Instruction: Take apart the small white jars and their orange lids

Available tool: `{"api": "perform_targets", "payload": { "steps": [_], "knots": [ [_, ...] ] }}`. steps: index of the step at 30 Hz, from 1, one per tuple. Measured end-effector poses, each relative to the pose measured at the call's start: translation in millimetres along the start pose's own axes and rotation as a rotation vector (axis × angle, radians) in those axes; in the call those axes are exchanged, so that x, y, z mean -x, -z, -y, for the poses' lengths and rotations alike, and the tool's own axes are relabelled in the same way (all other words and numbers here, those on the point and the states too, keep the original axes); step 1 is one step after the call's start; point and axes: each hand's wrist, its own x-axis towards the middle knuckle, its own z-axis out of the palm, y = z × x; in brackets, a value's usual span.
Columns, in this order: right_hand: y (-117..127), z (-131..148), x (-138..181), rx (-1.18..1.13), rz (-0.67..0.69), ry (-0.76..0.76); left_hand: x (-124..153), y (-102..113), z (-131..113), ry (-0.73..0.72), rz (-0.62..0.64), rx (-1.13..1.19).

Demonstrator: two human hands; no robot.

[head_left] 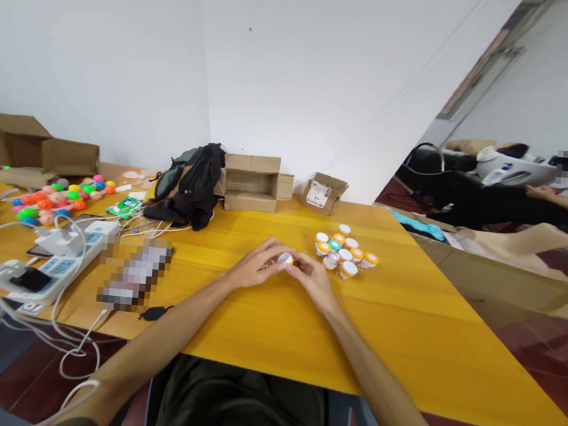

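While both hands meet above the middle of the yellow worktop [404, 318], they hold one small jar [285, 259] between them: the left hand [253, 267] curls around its left side and the right hand [311, 276] pinches it from the right, with the fingertips closed on it. Its white lid faces upward; whether the lid is tight I cannot tell. The group of similar jars [345, 249] stands on the worktop just to the right and a little farther away, nearer to the right hand. A black bag [191, 187] and a cardboard box [251, 183] lie behind, near the wall.
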Motion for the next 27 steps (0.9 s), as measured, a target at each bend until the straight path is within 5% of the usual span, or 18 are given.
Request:
{"api": "perform_targets", "payload": {
  "steps": [27],
  "knots": [
    [3.7, 0.0, 0.7, -0.123, 0.021, -0.128, -1.2, -4.0, 8.0, 0.024, 0.01, -0.01]
  ]
}}
